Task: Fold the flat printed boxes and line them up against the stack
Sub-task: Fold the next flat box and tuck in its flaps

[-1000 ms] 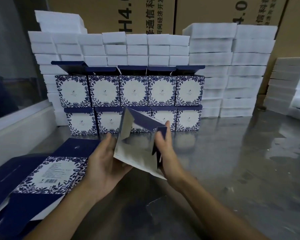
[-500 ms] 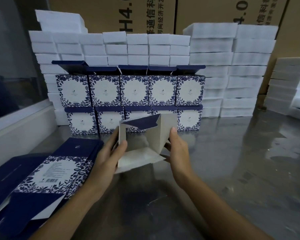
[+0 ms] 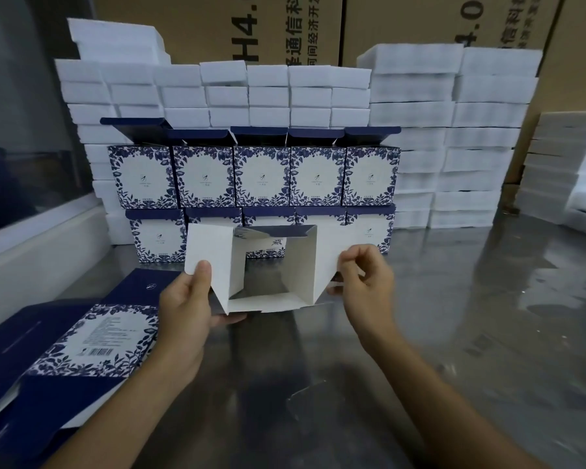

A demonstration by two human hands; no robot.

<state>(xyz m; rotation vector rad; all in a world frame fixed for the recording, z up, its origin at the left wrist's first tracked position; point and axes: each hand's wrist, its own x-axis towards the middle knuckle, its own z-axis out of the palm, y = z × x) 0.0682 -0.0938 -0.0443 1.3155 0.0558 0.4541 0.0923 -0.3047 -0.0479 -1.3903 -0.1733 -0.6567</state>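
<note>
Steel tabletop below, left hand and right hand each pinch a side flap of the half-opened box, its open end facing the person, finished rows directly behind.

You are working over a shiny grey metal table whose surface mirrors the stock around it. To the left of your left hand, a pile of flat dark-blue cartons with blue-and-white leaf print lies on it. Beyond both hands, the folded blue-and-white floral boxes stand on it in two tiers. Behind them and out past your right hand, stacks of white foam blocks rest on the same surface.
</note>
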